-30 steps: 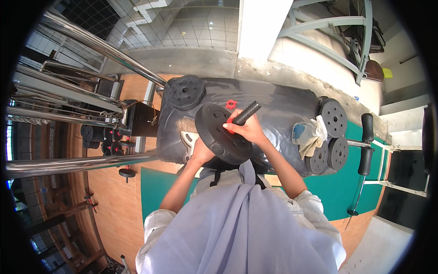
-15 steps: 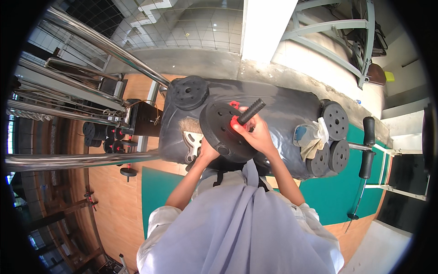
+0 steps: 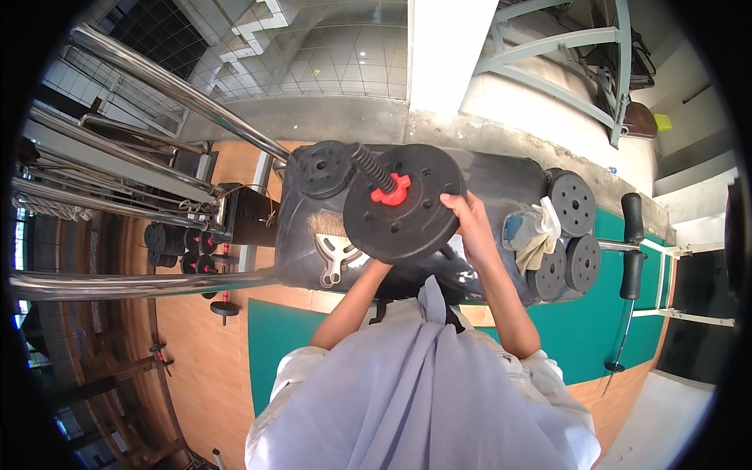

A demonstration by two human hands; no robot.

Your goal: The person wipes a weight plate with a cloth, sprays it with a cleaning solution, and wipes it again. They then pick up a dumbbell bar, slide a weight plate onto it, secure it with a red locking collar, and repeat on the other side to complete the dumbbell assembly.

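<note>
A dumbbell is tilted above the black padded bench (image 3: 501,168), with a round black weight plate (image 3: 423,215) facing up. A red star-shaped collar nut (image 3: 390,190) sits against that plate, and the threaded bar end (image 3: 370,164) sticks out toward the upper left. My right hand (image 3: 470,223) grips the plate's right rim, thumb on the top face. From below, my left hand (image 3: 381,268) holds the dumbbell; its fingers are hidden under the plate. A brush (image 3: 337,247) with a pale handle lies on the bench left of the dumbbell.
One loose weight plate (image 3: 321,168) lies at the bench's far left corner. Several plates (image 3: 573,204) lie at its right end beside work gloves (image 3: 533,235). Chrome bars (image 3: 180,90) run along the left. A green mat (image 3: 274,337) is on the floor.
My right hand has left the red collar nut and moved to the plate's right rim. The dumbbell has turned, its threaded end swinging from upper right to upper left. The brush is more exposed.
</note>
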